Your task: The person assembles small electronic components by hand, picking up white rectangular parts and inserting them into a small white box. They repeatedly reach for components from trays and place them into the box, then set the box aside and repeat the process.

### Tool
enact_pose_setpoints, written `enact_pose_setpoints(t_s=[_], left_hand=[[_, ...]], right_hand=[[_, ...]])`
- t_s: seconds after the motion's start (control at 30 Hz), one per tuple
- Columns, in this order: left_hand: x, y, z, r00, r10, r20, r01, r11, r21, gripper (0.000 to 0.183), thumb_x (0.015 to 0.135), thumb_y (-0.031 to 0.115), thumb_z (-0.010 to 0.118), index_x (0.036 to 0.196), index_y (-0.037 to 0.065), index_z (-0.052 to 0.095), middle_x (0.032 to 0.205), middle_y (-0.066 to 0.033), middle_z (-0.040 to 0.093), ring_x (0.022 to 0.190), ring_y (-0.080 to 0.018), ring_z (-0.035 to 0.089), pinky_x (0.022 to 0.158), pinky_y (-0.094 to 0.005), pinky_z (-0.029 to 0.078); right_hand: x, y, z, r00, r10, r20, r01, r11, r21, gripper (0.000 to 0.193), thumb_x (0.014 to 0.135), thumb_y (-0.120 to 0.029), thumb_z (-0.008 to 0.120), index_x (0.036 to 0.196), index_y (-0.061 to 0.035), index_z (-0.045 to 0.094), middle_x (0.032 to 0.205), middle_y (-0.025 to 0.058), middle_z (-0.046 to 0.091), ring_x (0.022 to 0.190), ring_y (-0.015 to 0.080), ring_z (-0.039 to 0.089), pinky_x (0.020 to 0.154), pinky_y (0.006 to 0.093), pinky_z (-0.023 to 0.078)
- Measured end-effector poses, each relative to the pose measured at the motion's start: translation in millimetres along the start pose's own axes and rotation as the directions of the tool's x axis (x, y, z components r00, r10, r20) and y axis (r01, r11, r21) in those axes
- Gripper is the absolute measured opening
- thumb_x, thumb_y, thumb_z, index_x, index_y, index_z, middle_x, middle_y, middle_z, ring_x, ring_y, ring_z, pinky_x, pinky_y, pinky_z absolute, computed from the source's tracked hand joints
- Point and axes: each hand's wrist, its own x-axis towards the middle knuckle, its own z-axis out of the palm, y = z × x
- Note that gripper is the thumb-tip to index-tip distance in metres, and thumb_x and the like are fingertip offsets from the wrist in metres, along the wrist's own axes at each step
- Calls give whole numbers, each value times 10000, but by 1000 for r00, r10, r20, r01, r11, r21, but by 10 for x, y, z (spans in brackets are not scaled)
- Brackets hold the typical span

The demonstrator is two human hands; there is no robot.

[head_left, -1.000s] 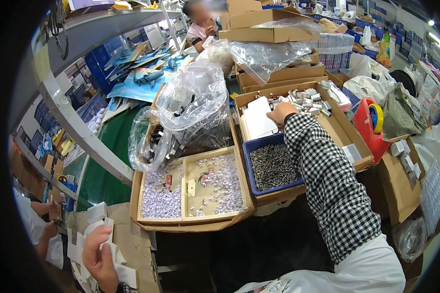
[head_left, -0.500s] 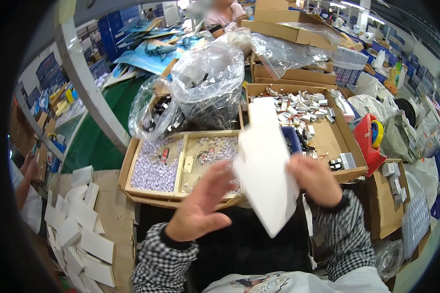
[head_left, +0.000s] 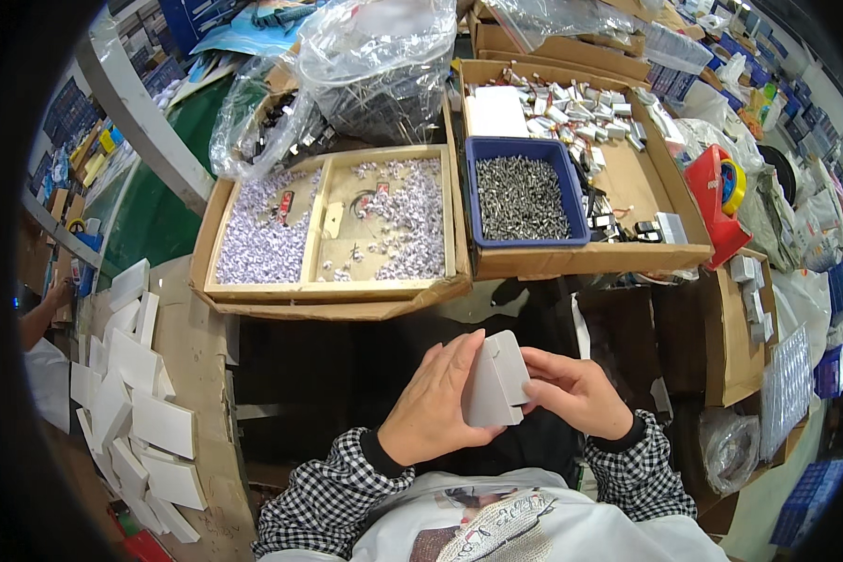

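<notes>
A small white cardboard box [head_left: 496, 382] is between my hands, tilted, in front of my body. My left hand [head_left: 429, 405] clasps it from the left, the fingers along its far side and the thumb at the lower edge. On the other side, the fingers and thumb of my right hand [head_left: 579, 389] pinch the right edge near a fold or flap. Part of the box is covered by my fingers. Many similar white boxes [head_left: 164, 421] lie in a loose heap at my left on a cardboard surface.
Ahead stands a divided wooden tray [head_left: 317, 229] of small whitish parts. Right of it, a blue bin [head_left: 579, 211] of small metal pieces sits in a cardboard tray [head_left: 646, 253] with wired white parts. A red tape dispenser [head_left: 712, 201] stands farther right. Behind is a clear plastic bag [head_left: 375, 56].
A white cardboard piece, blurred and raised in my right hand, gives way to a compact box lower down in both hands. My left hand has closed on it. The view has tipped downward.
</notes>
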Motion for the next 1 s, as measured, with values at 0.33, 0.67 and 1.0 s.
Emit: enact_pose_setpoints(t_s=[0.33, 0.67, 1.0], left_hand=[[-68, 14, 85, 991, -9, -137, 32, 985, 171, 955, 568, 232, 827, 1365, 27, 344, 1271, -184, 464, 1132, -340, 510, 959, -391, 444], [-78, -23, 245, 886, -254, -388, 192, 963, -190, 755, 660, 246, 814, 1268, 78, 397, 1103, -144, 512, 994, -301, 545, 819, -379, 469], [-322, -195, 541, 869, -443, -221, 117, 616, -779, 526, 905, -18, 549, 1387, 40, 347, 1147, -123, 599, 994, -175, 599, 869, -276, 486]], right_hand=[[56, -41, 120, 984, -91, -156, 3, 872, -489, 429, 843, -37, 575, 1269, -45, 522, 866, 128, 675, 762, 97, 655, 710, 244, 519], [159, 177, 218, 986, -102, -131, 105, 994, 13, 475, 852, 1, 645, 1288, 53, 465, 1117, 131, 631, 1019, 154, 613, 884, 270, 502], [78, 294, -65, 988, -28, -150, 29, 1000, 1, 466, 868, -9, 629, 1299, 45, 462, 1128, 113, 629, 1036, 143, 600, 887, 260, 497]])
